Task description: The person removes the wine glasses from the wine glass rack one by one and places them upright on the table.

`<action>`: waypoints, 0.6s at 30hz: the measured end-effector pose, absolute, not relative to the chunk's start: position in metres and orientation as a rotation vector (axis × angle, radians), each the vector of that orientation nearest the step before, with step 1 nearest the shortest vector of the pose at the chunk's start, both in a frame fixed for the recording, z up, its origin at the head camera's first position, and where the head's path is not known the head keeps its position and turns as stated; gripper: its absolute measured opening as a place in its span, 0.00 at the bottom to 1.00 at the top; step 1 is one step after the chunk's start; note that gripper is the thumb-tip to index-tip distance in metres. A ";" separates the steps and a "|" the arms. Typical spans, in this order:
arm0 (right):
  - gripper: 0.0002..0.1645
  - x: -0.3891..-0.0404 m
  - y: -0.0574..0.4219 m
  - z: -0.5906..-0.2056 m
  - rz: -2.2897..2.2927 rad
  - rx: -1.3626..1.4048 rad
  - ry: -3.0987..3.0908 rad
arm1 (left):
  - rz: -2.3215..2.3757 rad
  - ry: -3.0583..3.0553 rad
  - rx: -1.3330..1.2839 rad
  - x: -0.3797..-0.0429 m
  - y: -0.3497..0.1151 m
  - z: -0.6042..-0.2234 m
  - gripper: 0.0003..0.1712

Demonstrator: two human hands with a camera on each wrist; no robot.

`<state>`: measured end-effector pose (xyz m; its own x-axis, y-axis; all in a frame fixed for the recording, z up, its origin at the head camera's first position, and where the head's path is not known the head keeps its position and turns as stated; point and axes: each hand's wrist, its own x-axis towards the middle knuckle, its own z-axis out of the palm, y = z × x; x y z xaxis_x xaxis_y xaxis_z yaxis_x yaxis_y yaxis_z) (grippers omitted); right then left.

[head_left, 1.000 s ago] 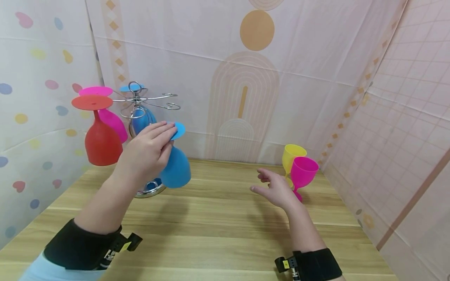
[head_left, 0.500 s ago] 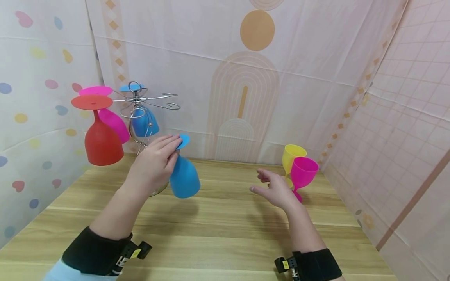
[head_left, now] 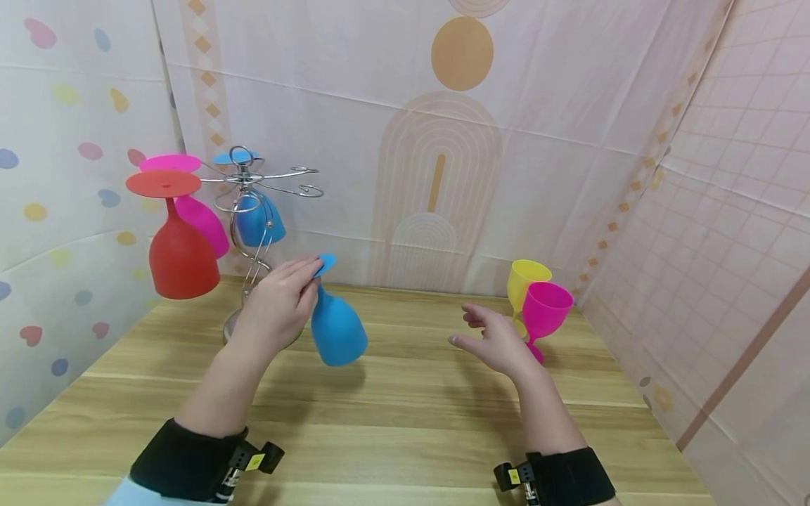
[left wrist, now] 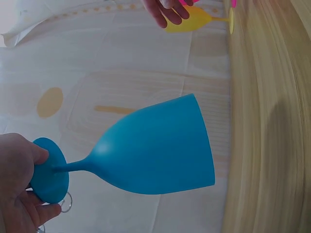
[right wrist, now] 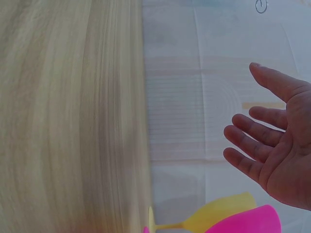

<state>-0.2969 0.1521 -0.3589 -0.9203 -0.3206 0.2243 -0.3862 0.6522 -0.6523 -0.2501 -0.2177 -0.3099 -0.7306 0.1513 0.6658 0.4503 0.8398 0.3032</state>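
My left hand (head_left: 278, 302) pinches the round foot of a blue goblet (head_left: 339, 327) between thumb and fingers, as the left wrist view (left wrist: 19, 179) also shows. The goblet hangs upside down and tilted, its bowl (left wrist: 155, 148) above the table. Behind that hand stands a chrome goblet rack (head_left: 243, 179). A red goblet (head_left: 183, 260), a pink goblet (head_left: 201, 225) and a second blue goblet (head_left: 259, 218) hang from it bowl down. My right hand (head_left: 496, 341) is held above the table with fingers spread, beside a pink goblet (head_left: 547, 309) and a yellow goblet (head_left: 525, 281), both upright.
The wooden table (head_left: 405, 422) runs back to a patterned cloth backdrop (head_left: 354, 105). Another cloth wall (head_left: 715, 246) stands at the right. Two bare wire arms of the rack (head_left: 297, 181) reach out to the right.
My left hand has come down, right and nearer with the blue goblet, away from the rack's arms, and the goblet tilts more. My right hand stays where it was.
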 end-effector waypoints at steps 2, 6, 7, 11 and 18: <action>0.43 -0.297 0.152 -0.359 1.129 0.597 -2.773 | -0.611 -2.362 -0.431 -0.252 -0.218 -0.313 0.24; 0.43 -0.297 0.151 -0.359 1.126 0.599 -2.773 | -0.630 -2.368 -0.411 -0.253 -0.219 -0.319 0.24; 0.43 -0.297 0.151 -0.359 1.122 0.598 -2.775 | -0.633 -2.368 -0.407 -0.253 -0.219 -0.320 0.23; 0.43 -0.297 0.151 -0.359 1.112 0.600 -2.777 | -0.656 -2.352 -0.400 -0.254 -0.219 -0.324 0.22; 0.43 -0.297 0.151 -0.358 1.110 0.601 -2.775 | -0.688 -2.360 -0.403 -0.257 -0.219 -0.332 0.21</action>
<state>-0.2969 0.1507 -0.3584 -0.9183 -0.3241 0.2274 -0.3916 0.6582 -0.6430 -0.2566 -0.2190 -0.3316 -0.7490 0.1077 0.6538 0.4421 0.8161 0.3721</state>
